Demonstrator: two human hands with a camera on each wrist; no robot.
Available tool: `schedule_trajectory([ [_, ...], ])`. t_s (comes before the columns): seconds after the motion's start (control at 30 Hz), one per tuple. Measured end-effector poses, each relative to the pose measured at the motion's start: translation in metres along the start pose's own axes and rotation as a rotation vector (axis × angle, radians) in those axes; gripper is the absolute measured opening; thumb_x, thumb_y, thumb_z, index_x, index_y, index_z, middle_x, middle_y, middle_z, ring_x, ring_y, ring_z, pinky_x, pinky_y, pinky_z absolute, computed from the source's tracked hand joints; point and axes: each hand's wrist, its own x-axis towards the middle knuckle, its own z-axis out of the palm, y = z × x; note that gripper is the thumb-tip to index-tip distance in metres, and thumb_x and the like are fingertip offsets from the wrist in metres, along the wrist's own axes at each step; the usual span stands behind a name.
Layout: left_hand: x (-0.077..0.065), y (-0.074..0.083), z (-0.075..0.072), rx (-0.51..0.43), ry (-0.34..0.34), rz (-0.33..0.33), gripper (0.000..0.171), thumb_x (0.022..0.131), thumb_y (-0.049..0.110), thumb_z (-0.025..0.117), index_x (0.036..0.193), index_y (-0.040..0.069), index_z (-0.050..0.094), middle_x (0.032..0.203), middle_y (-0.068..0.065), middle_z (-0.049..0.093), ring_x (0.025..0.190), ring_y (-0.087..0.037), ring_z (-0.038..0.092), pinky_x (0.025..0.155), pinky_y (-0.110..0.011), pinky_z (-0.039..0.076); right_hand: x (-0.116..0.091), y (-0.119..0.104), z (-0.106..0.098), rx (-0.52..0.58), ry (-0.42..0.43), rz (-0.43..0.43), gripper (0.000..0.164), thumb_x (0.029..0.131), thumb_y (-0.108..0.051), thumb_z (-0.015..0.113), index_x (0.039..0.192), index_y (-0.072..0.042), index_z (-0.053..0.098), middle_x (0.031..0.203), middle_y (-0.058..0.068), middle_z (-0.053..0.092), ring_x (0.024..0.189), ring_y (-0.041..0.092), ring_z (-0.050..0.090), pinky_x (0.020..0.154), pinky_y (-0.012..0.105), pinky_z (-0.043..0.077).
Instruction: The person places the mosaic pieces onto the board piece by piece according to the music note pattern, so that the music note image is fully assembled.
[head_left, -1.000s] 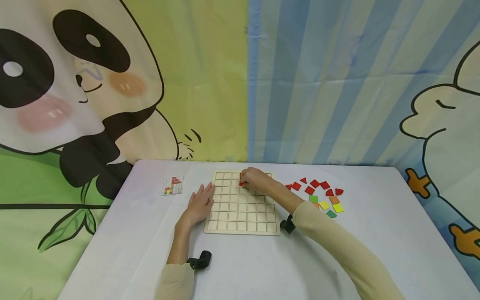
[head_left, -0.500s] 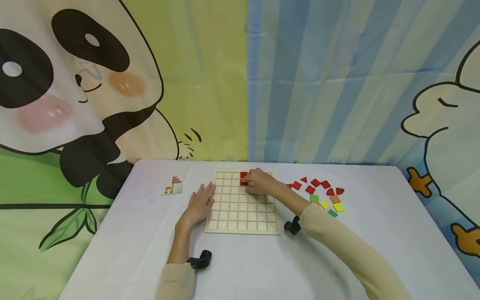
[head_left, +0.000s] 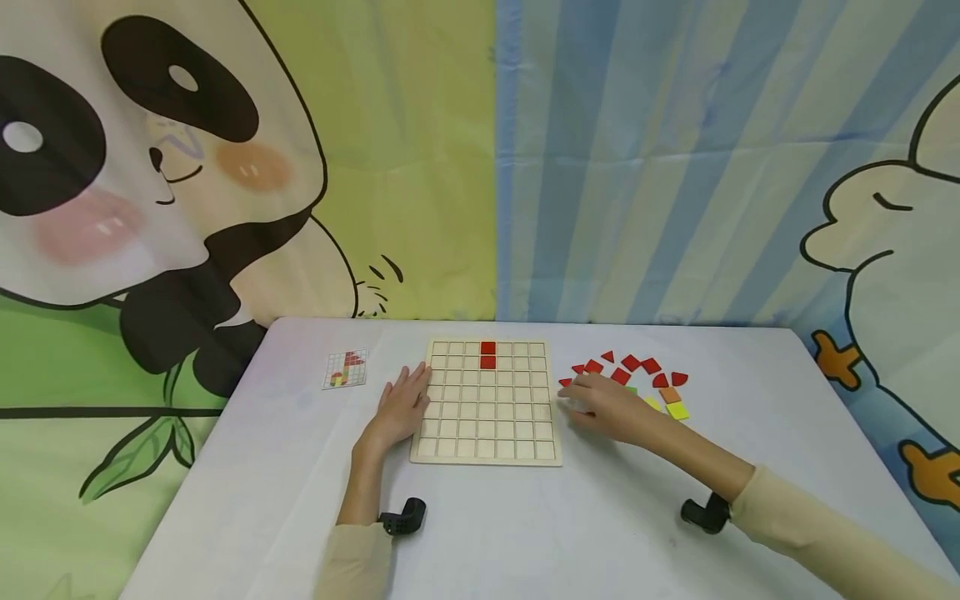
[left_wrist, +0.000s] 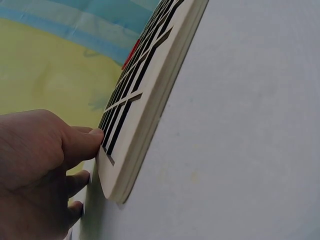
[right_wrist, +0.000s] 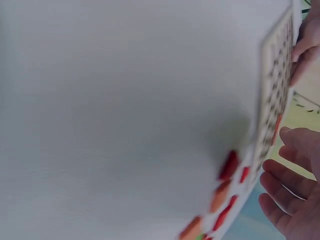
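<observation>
A pale wooden grid board [head_left: 476, 427] lies on the table. Two red square tiles [head_left: 488, 362] fill adjoining cells of one column at its far edge. My left hand [head_left: 403, 404] rests along the board's left side; in the left wrist view its thumb [left_wrist: 85, 145] touches the frame. Right of the board, my right hand [head_left: 611, 408] hovers over the near left part of the loose tiles, fingers apart and holding nothing. Its fingers [right_wrist: 287, 177] are loosely bent in the right wrist view. The hand hides some tiles beneath it.
Several red tiles [head_left: 651, 365], squares, triangles and rounded ones, lie right of the board with an orange tile [head_left: 670, 396] and a yellow tile [head_left: 677, 411]. A small pattern card [head_left: 345, 369] lies to the left on the white table [head_left: 255, 467]. A printed curtain [head_left: 420, 167] hangs behind.
My right hand has let go of the red square tile in the board and moved right, over the loose tiles. Both red squares now show fully. My left hand has stayed in place.
</observation>
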Motion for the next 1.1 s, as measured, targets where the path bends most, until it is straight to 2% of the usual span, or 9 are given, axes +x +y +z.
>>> schedule_trajectory([
  [0.23,-0.001,0.000,-0.002,0.017,-0.010,-0.011,0.054,0.102,0.015,0.042,0.154,0.009,0.026,0.164,-0.007,0.015,0.153,-0.032,0.002,0.122,-0.057,-0.003,-0.046,0.023,0.009,-0.059,0.031,0.052,0.030,0.081,-0.017,0.078,0.109,-0.009,0.072,0.096,0.002,0.069,0.088,0.015,0.062,0.075,0.029,0.058],
  [0.37,-0.001,0.000,-0.001,0.018,0.003,-0.003,0.054,0.102,0.014,0.042,0.153,0.008,0.027,0.164,-0.008,0.016,0.153,-0.034,0.003,0.122,-0.058,-0.002,-0.059,0.030,0.004,-0.056,0.056,0.080,0.033,0.079,-0.016,0.079,0.111,-0.011,0.072,0.097,0.000,0.068,0.089,0.015,0.062,0.075,0.030,0.058],
  [0.5,0.000,-0.001,0.000,0.015,0.004,0.001,0.054,0.102,0.014,0.042,0.154,0.009,0.026,0.164,-0.008,0.017,0.153,-0.033,0.004,0.122,-0.058,-0.002,-0.067,0.036,-0.001,-0.037,0.042,0.107,0.034,0.079,-0.017,0.079,0.112,-0.009,0.072,0.102,0.003,0.069,0.095,0.020,0.064,0.079,0.035,0.059],
  [0.6,0.000,-0.001,0.000,0.013,0.004,-0.003,0.054,0.102,0.014,0.042,0.154,0.009,0.026,0.164,-0.008,0.017,0.153,-0.033,0.003,0.122,-0.057,-0.002,-0.069,0.040,-0.002,-0.001,0.034,0.111,0.033,0.081,-0.016,0.077,0.112,-0.007,0.071,0.105,0.005,0.070,0.099,0.024,0.064,0.081,0.038,0.059],
  [0.77,-0.001,-0.001,0.000,0.004,-0.008,-0.021,0.054,0.102,0.016,0.042,0.154,0.010,0.026,0.164,-0.006,0.015,0.153,-0.031,0.001,0.123,-0.055,-0.003,-0.065,0.045,-0.003,0.049,0.088,0.108,0.029,0.080,-0.012,0.078,0.107,-0.005,0.073,0.101,0.007,0.071,0.094,0.024,0.066,0.076,0.035,0.060],
  [0.87,0.000,0.000,0.001,-0.003,-0.010,-0.019,0.054,0.103,0.017,0.041,0.154,0.011,0.025,0.164,-0.006,0.015,0.153,-0.031,0.001,0.122,-0.055,-0.004,-0.059,0.049,-0.005,0.054,0.103,0.155,0.028,0.080,-0.013,0.078,0.106,-0.005,0.073,0.102,0.010,0.070,0.094,0.027,0.067,0.077,0.036,0.061],
  [0.97,0.000,0.000,0.001,0.000,-0.006,-0.015,0.054,0.103,0.016,0.041,0.154,0.010,0.025,0.164,-0.007,0.015,0.153,-0.032,0.001,0.122,-0.056,-0.003,-0.050,0.055,-0.009,0.063,0.086,0.217,0.028,0.083,-0.013,0.075,0.110,-0.004,0.072,0.109,0.014,0.069,0.101,0.032,0.065,0.079,0.042,0.060],
  [1.1,0.001,-0.001,0.001,-0.004,0.001,-0.014,0.054,0.102,0.016,0.042,0.154,0.010,0.026,0.164,-0.007,0.016,0.153,-0.032,0.001,0.122,-0.056,-0.003,-0.035,0.065,-0.010,0.020,0.059,0.274,0.032,0.085,-0.015,0.073,0.114,-0.002,0.069,0.112,0.018,0.067,0.103,0.035,0.063,0.078,0.045,0.060],
])
